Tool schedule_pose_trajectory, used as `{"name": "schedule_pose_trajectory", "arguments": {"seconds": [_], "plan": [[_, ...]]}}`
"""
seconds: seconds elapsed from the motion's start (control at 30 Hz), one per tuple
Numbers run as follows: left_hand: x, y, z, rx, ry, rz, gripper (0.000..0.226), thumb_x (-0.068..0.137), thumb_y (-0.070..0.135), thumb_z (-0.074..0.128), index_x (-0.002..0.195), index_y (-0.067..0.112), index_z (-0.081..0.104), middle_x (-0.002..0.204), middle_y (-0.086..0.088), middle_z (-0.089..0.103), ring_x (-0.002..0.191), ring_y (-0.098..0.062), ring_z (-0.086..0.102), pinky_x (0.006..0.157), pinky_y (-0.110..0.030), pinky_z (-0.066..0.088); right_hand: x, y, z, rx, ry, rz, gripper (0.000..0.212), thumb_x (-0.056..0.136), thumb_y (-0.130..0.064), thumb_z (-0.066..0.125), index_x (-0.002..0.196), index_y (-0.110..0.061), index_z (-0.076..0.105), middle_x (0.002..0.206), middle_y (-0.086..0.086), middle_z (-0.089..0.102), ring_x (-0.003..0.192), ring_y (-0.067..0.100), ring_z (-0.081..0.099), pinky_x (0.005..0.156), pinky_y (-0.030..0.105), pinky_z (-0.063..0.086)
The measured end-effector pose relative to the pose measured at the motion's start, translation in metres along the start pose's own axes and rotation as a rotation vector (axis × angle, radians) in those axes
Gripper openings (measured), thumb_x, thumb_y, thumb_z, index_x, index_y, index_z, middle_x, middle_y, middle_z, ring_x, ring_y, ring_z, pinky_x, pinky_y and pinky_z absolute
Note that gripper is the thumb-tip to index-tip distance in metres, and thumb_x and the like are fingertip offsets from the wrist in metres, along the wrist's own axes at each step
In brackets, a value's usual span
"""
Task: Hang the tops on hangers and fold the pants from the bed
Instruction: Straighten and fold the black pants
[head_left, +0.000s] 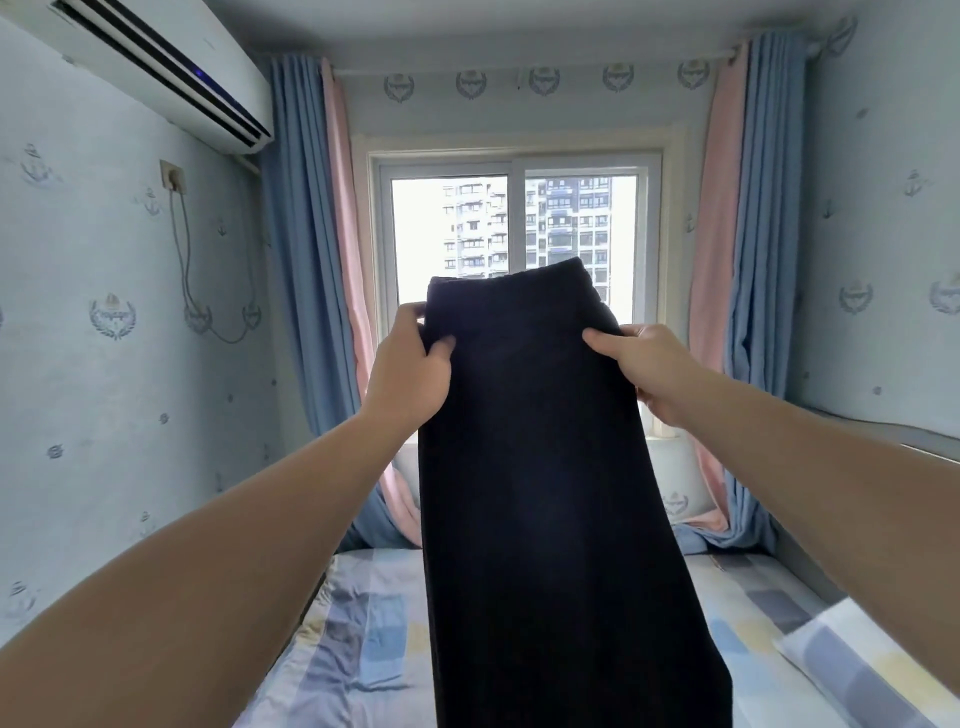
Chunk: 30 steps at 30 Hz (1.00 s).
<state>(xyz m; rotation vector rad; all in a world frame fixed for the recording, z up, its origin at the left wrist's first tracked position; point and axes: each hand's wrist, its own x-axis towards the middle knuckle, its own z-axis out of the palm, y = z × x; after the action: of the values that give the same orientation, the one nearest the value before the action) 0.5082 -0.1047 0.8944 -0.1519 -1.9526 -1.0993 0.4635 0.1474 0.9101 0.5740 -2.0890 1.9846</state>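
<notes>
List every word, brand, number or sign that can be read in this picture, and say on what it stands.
No text can be read anywhere.
On the wallpaper crests: lettering, if any, is too blurred to read.
On the air conditioner: no legible brand.
On the dark pants: no label shows.

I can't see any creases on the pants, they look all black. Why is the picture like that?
Head view: the bright window sits right behind the pants, so they are backlit and show almost no detail; the sky is washed out white; the wide lens makes the curtains lean.
</notes>
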Motion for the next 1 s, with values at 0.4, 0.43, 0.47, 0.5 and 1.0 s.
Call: {"name": "schedule_pose_trajectory", "arguments": {"seconds": [0.4, 0.43, 0.47, 0.5, 1.0], "plan": [[0.005, -0.234, 0.059, 0.021, -0.101, -0.207, 0.032, 0.101, 0.019, 0.056, 0.132, 0.022, 0.048, 0.101, 0.025, 0.061, 0.093, 0.004, 0.060, 0.077, -0.019, 0.047, 0.100, 0.204, 0.097, -0.054, -0.071, 0.243, 0.010, 0.094, -0.029, 0.069, 0.096, -0.020, 0.072, 0.090, -0.008, 0.078, 0.077, 0.007, 0.074, 0.066, 0.022, 0.053], [0.003, -0.267, 0.069, 0.020, -0.116, -0.246, 0.031, 0.101, 0.018, 0.057, 0.130, 0.023, 0.049, 0.100, 0.024, 0.062, 0.093, 0.004, 0.061, 0.077, -0.019, 0.047, 0.112, 0.236, 0.109, -0.068, -0.068, 0.287, 0.011, 0.094, -0.030, 0.069, 0.098, -0.020, 0.073, 0.092, -0.006, 0.078, 0.078, 0.009, 0.075, 0.065, 0.024, 0.055], [-0.001, -0.304, 0.081, 0.018, -0.130, -0.298, 0.029, 0.100, 0.016, 0.057, 0.128, 0.023, 0.050, 0.101, 0.023, 0.064, 0.095, 0.002, 0.062, 0.079, -0.022, 0.049, 0.123, 0.272, 0.121, -0.081, -0.063, 0.334, 0.014, 0.094, -0.030, 0.069, 0.101, -0.019, 0.073, 0.093, -0.004, 0.079, 0.080, 0.013, 0.075, 0.066, 0.026, 0.057], [-0.006, -0.344, 0.094, 0.020, -0.141, -0.356, 0.027, 0.100, 0.015, 0.057, 0.124, 0.024, 0.052, 0.100, 0.021, 0.066, 0.096, -0.001, 0.063, 0.083, -0.027, 0.051, 0.135, 0.309, 0.134, -0.092, -0.063, 0.378, 0.016, 0.095, -0.029, 0.069, 0.102, -0.016, 0.074, 0.094, -0.002, 0.079, 0.082, 0.015, 0.075, 0.068, 0.028, 0.058], [-0.122, -0.893, 0.280, 0.152, -0.230, -0.828, 0.009, 0.101, 0.024, 0.051, 0.109, 0.027, 0.049, 0.090, 0.014, 0.062, 0.084, -0.008, 0.061, 0.071, -0.033, 0.049, 0.234, 0.865, 0.323, -0.311, -0.019, 0.644, 0.018, 0.098, -0.031, 0.063, 0.092, -0.014, 0.069, 0.089, 0.000, 0.071, 0.082, 0.015, 0.065, 0.065, 0.029, 0.050]]}}
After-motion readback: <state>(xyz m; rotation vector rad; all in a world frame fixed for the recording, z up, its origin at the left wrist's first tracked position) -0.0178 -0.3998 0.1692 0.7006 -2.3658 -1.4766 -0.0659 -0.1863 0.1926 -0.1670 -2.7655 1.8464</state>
